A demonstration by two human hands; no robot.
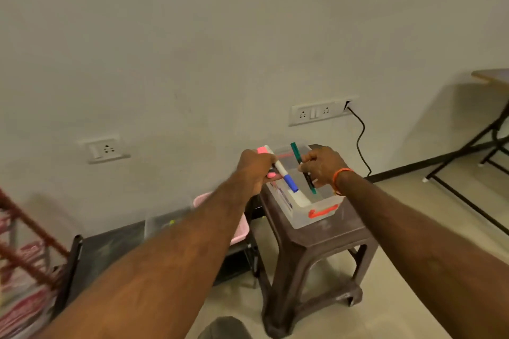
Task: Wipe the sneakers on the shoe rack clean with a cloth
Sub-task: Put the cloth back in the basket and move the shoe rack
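Note:
No sneakers or cloth are in view. My left hand [254, 170] grips a white marker with a blue cap [286, 177] together with a pink highlighter [263, 150], over the left side of a clear plastic box [316, 215]. My right hand [321, 166] grips a green marker [297, 154], held over the same box. The box has orange handles and stands on a brown plastic stool [316, 239]. A red metal rack [27, 231] shows blurred at the far left edge.
A pink tub [239, 234] and a clear container [162, 224] sit on a low black stand [110, 250] left of the stool. Wall sockets [314, 112] and a black cable [360, 140] are behind. A folding table [493, 129] stands at the right.

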